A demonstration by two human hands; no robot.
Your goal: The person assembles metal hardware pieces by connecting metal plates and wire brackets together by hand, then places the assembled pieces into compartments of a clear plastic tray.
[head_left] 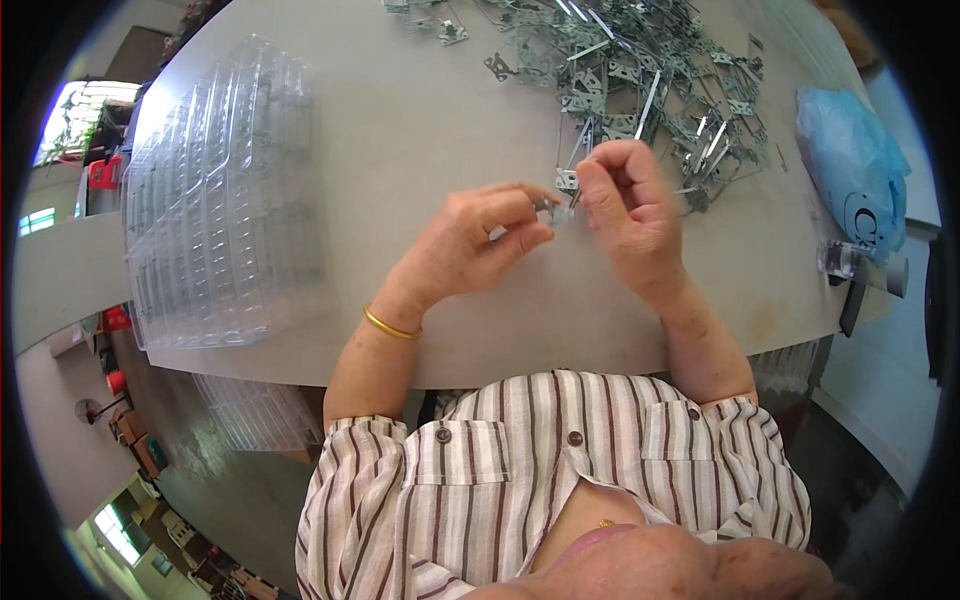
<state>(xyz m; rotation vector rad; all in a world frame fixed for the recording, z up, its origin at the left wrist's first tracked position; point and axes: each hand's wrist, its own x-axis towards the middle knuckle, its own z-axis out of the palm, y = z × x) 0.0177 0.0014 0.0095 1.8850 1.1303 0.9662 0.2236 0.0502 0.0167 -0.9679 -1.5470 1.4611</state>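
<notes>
Over the middle of the table, my left hand [470,240] pinches a small shiny metal bracket [562,213] between thumb and fingers. Much of that piece is covered by the fingertips. Close beside it on the right, my right hand [635,215] is raised with thumb and fingers pressed together. What its fingertips hold, if anything, I cannot make out against the metal behind them. Just beyond both hands spreads a tangled pile of metal brackets [590,95] with thin flat strips and rods.
A stack of clear plastic trays [215,210] stands at the table's left. On the right lie a blue plastic bag [850,165] and a clear bottle [850,262] on its side near the edge. More clear trays [255,410] sit below the table's left front edge.
</notes>
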